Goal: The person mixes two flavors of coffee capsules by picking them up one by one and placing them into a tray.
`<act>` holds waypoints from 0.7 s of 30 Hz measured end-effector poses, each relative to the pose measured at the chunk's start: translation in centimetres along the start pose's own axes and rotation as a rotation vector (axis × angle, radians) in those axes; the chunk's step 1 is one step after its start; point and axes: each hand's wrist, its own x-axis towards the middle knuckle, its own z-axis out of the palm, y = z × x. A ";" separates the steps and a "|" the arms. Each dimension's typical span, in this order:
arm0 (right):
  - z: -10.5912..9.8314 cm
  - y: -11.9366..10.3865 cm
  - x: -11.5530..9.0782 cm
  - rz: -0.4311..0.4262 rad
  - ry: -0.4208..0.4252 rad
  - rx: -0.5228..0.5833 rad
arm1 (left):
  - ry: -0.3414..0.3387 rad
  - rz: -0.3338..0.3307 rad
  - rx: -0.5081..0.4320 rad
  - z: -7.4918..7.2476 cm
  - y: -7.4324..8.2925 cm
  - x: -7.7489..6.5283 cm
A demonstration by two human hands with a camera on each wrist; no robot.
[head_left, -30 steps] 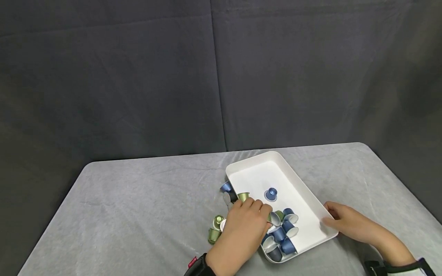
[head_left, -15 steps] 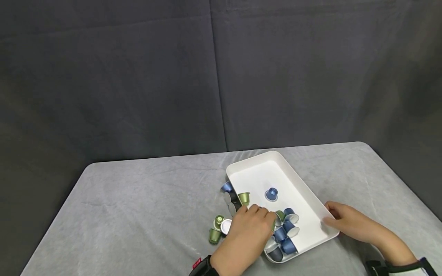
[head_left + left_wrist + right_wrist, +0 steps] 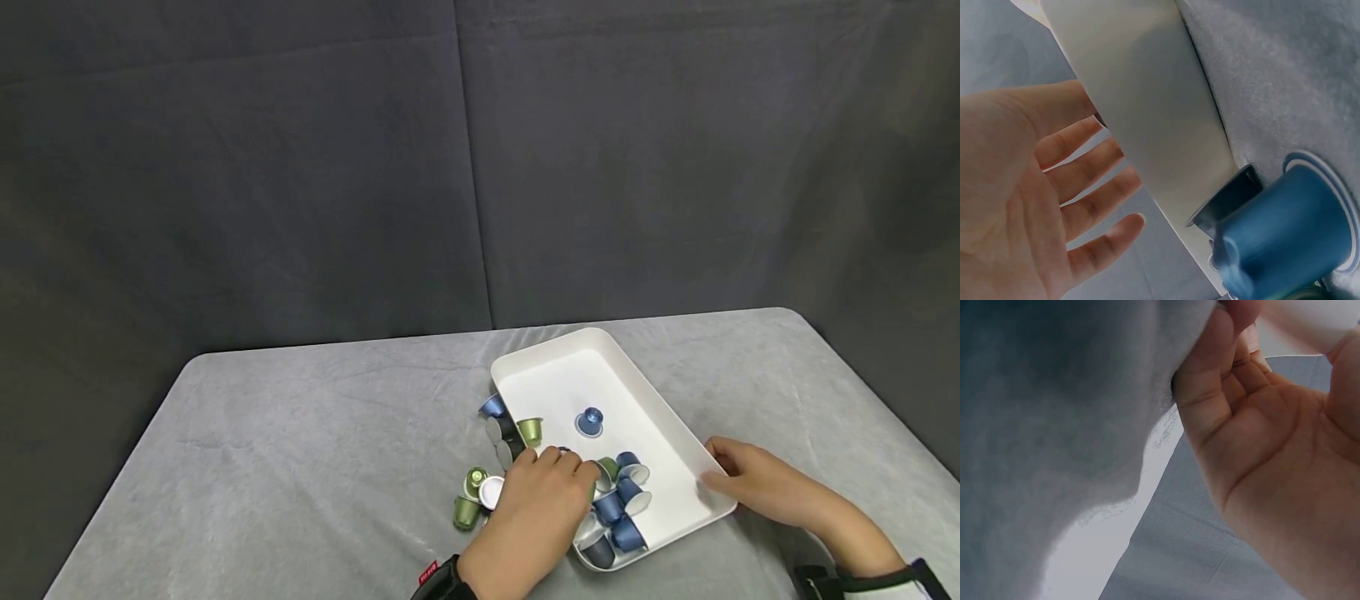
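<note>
A white tray (image 3: 660, 433) lies slanted on the table in the head view. My right hand (image 3: 765, 483) grips its right corner, thumb over the rim and fingers against the outer side. Reaching over the tray's left edge, my left hand (image 3: 536, 504) has its fingertips down among coffee capsules. In the left wrist view the left hand's fingers (image 3: 1094, 206) pass behind the tray wall (image 3: 1147, 94), spread a little. The tray wall hides the tips of the thumb and forefinger, with something dark beside them. Blue capsules (image 3: 626, 533) and a green one (image 3: 607, 468) crowd the tray's near end.
A lone blue capsule (image 3: 590, 421) stands mid-tray, with a light green one (image 3: 530, 430) by the left wall. Outside that wall lie a blue capsule (image 3: 492, 407) and dark ones (image 3: 508, 450). Green capsules (image 3: 467, 512) lie left of the left wrist.
My left hand has shifted slightly right and nearer over the capsules, uncovering dark capsules outside the tray and more of the light green one. Since half a second ago it barely moves. My right hand stays put.
</note>
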 end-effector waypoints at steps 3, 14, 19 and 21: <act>0.0 -0.1 0.0 0.003 -0.001 -0.003 | -0.017 -0.002 -0.007 -0.1 0.0 0.0; 0.0 0.0 0.0 -0.008 -0.004 0.004 | -0.029 -0.001 -0.003 -0.5 -0.1 0.1; 0.0 0.1 0.1 -0.008 -0.007 0.011 | -0.027 -0.006 -0.001 -0.6 -0.3 0.0; 0.0 0.1 0.1 -0.005 -0.008 0.011 | -0.026 -0.010 0.003 -0.7 -0.4 -0.1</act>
